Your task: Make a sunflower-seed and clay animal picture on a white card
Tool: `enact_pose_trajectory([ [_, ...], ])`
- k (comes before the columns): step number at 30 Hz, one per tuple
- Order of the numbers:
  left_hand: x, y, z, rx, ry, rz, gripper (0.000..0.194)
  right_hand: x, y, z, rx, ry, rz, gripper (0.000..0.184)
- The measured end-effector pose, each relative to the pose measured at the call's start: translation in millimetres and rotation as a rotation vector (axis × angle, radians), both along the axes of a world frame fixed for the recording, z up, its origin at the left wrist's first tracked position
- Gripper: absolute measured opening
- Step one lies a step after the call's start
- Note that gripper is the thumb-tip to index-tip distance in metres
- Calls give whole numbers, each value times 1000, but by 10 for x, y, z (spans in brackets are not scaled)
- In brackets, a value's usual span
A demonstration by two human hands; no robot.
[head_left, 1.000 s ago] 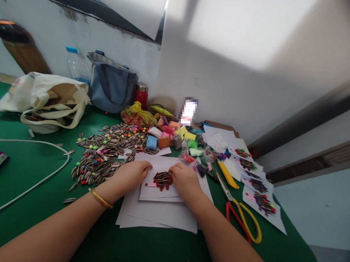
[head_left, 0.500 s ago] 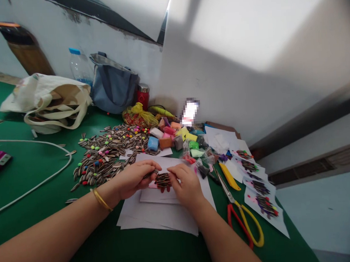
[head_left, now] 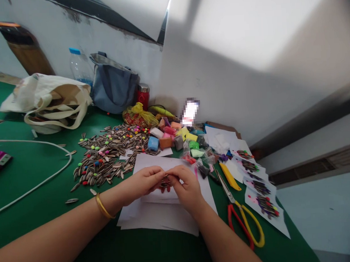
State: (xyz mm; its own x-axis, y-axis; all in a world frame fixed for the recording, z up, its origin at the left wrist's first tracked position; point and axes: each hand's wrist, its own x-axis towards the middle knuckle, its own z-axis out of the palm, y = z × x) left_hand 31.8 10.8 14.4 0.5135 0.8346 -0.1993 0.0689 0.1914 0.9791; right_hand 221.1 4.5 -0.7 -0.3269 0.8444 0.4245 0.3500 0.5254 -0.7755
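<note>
My left hand and my right hand meet fingertip to fingertip over a small white card lying on a stack of white paper. Between the fingertips shows part of a dark seed-covered clay shape. Both hands are pinched closed; the left pinches what looks like a sunflower seed at that shape. A gold bangle sits on my left wrist. A heap of striped sunflower seeds with small coloured clay balls lies just left of the paper.
Coloured clay blocks lie behind the paper. Red-and-yellow scissors, a yellow plastic knife and several finished seed cards lie at right. Bags, a bottle, a red flask and a white cable are on the green table.
Both hands have drawn together over the seed shape, which was in plain view between them and is now mostly covered. The left fingers moved right and now pinch at it.
</note>
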Motion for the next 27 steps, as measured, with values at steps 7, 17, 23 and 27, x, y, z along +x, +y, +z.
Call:
enact_pose_trajectory([
  [7, -6, -3, -25, -75, -44, -47, 35, -27, -31, -5, -26, 122, 29, 17],
  [17, 40, -4, 9, 25, -9, 39, 35, 58, 21, -17, 98, -29, 8, 25],
  [23, -163, 199, -99, 432, 415, 257, 38, 249, 200, -19, -21, -81, -271, 7],
  [27, -319, 323, -184, 528, 748, 219, 40, 346, 304, -92, -155, -250, -229, 8],
])
